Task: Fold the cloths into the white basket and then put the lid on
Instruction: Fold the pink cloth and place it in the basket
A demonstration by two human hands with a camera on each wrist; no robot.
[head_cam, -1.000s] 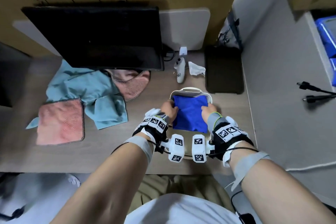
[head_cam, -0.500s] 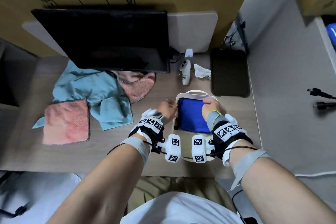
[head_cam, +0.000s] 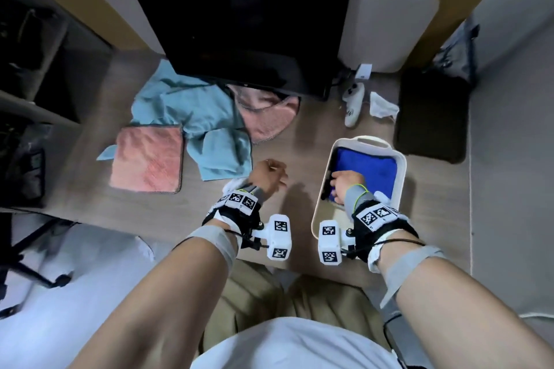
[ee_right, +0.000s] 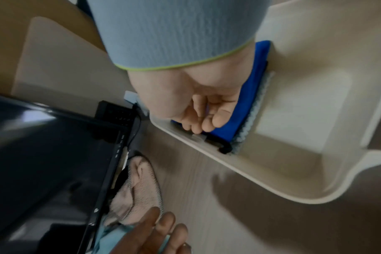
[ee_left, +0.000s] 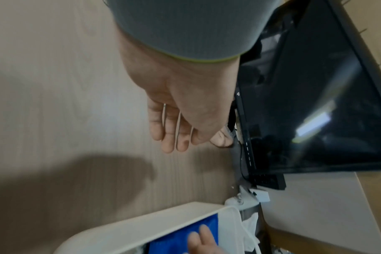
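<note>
The white basket (head_cam: 401,180) stands on the desk at the right, with a folded blue cloth (head_cam: 370,169) lying in its far half. Under it a pale blue cloth (ee_right: 253,110) shows at the edge. My right hand (head_cam: 344,186) is inside the basket, its bent fingers (ee_right: 192,126) and thumb pressing down on the blue cloth's left edge by the basket (ee_right: 294,137) wall. My left hand (head_cam: 269,174) hovers over bare desk left of the basket (ee_left: 141,223), fingers (ee_left: 174,132) relaxed and holding nothing. A teal cloth (head_cam: 204,123) and two pink cloths (head_cam: 147,159) lie at the left.
A black monitor (head_cam: 248,27) stands at the back, over the second pink cloth (head_cam: 266,118). A flat white panel (head_cam: 389,33) leans behind it. A white controller (head_cam: 353,103), a crumpled tissue (head_cam: 382,105) and a black pad (head_cam: 431,117) lie behind the basket.
My left hand let go of the blue cloth and drew away to the left. The cloth went down into the basket, and my right hand shifted to its left edge.
</note>
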